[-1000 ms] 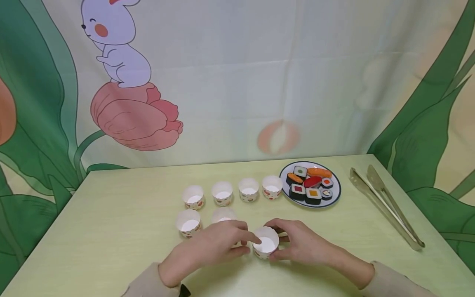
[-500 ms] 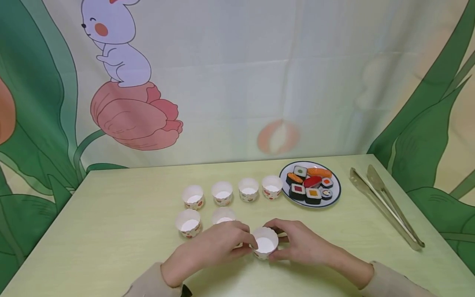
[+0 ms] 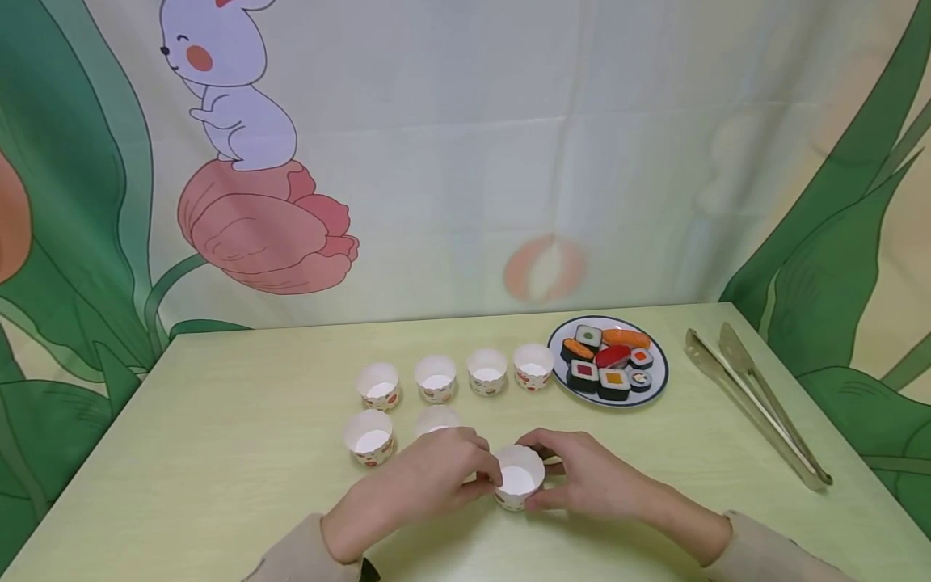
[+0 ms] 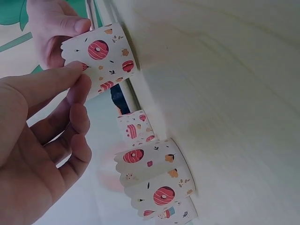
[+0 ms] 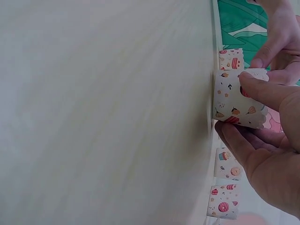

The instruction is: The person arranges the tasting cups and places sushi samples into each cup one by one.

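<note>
Paper cup [image 3: 520, 478]: here it is, upright at the front of the counter [image 3: 218, 453], between both hands; its base looks down, or nearly so. One cup or several nested? Can't tell from here.
Left hand [image 3: 440, 475]: thumb and fingers nearly together, pinching the cup's wall near the scalloped rim. Pull too hard there and thin paper could crease or tear!
Right hand [image 3: 587, 477]: wider spread, thumb on the near side, fingers behind, bracing the wall. Squeeze hard and the round mouth could go oval; loosen early and the left's tug could tip it.
Half-hidden cup [image 3: 439, 419]: right behind the left knuckles. Any backward sweep might knock it; whether they touch, I can't see.
Sushi plate [image 3: 659, 370]: well clear beyond the right hand, little danger.
Tongs [image 3: 756, 411]: lying farther right, out of harm's way.
</note>
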Demonstrator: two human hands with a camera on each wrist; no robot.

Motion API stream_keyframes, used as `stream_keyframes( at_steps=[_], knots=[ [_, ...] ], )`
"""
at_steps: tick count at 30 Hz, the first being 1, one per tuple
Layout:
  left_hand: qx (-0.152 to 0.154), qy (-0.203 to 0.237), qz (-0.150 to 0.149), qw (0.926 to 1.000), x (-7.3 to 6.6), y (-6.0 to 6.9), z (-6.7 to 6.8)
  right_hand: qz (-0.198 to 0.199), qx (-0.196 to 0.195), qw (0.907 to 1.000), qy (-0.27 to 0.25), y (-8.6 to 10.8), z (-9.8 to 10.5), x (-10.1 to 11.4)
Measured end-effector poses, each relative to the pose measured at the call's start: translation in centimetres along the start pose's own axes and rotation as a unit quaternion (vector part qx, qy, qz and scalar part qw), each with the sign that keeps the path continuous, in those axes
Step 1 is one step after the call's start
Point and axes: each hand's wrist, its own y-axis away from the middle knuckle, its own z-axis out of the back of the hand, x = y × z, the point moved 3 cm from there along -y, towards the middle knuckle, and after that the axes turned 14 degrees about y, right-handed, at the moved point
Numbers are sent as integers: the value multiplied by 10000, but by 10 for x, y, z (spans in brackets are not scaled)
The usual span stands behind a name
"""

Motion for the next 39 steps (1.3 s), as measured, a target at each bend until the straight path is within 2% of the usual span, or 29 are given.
stream_keyframes(
  at_steps=[5, 9, 14, 26, 33, 39],
  knots=[
    [-57, -121, -20, 9999, 0, -2, -1, -28, 13, 10000, 7, 0, 0, 0],
    [-206, -170, -89, 9996, 0, -3, -2, -45, 8, 10000, -28, 0, 0, 1],
    [-372, -204, -35, 9991, -2, -5, -4, -55, -9, 10000, -32, -1, 0, 1],
    [-439, -303, 92, 9985, -1, -6, -6, -175, -150, 9993, 279, -1, 1, 0],
    [-331, 32, 364, 9988, -1, -7, -4, -116, -183, 9987, 456, 0, 3, 0],
    [-337, 164, 413, 9984, -1, -9, -3, -120, -195, 9983, 544, 0, 4, 0]
  ],
)
